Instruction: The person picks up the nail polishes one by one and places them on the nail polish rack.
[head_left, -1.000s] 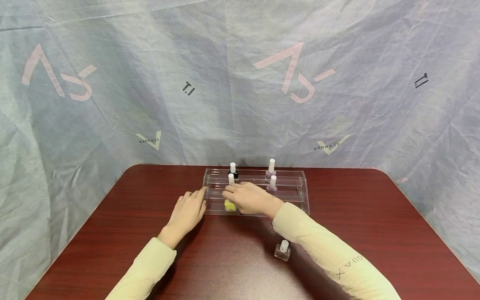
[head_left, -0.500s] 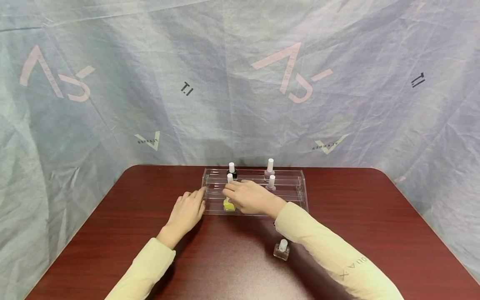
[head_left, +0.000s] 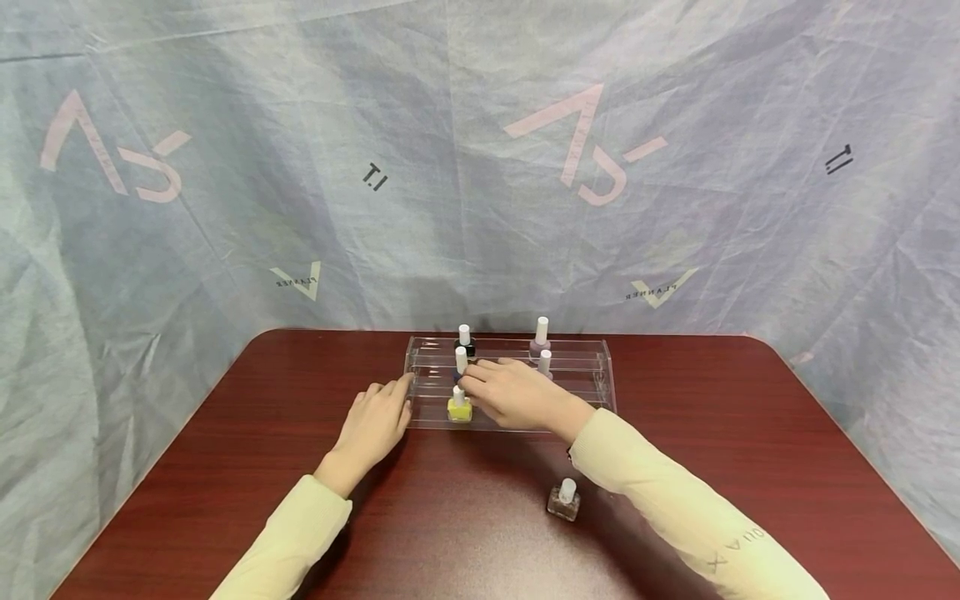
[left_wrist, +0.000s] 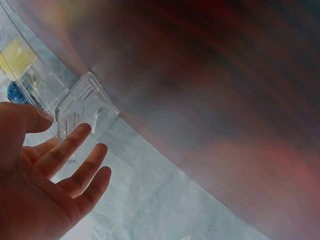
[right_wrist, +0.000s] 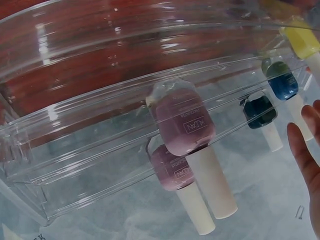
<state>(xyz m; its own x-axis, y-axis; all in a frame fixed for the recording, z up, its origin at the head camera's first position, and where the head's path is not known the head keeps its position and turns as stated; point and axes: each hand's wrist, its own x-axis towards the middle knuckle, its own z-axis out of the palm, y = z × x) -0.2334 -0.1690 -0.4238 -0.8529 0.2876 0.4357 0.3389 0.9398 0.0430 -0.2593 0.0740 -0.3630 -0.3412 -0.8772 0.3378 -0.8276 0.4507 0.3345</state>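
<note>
A clear tiered display rack [head_left: 429, 408] holds several white-capped nail polish bottles. The yellow nail polish [head_left: 460, 410] stands on its front tier. My right hand [head_left: 521, 393] is just right of that bottle, fingers extended and a little apart from it, holding nothing. Behind it is a blue nail polish [right_wrist: 283, 86], partly covered by the hand in the head view, and on the back tier a dark green one [right_wrist: 260, 111]. Two mauve bottles, the nearer mauve nail polish [right_wrist: 185, 125] larger in the right wrist view, stand farther right. My left hand [head_left: 372, 425] rests its relaxed fingers against the rack's left end.
A brown nail polish [head_left: 564, 502] stands on the dark red table [head_left: 465, 533], in front of the rack and beside the right sleeve [head_left: 660, 492]. A grey printed cloth [head_left: 450, 167] hangs behind the table's far edge.
My right hand has let go of the yellow nail polish and drawn back to the right, uncovering its cap and part of the blue bottle. The left hand has stayed in place.
</note>
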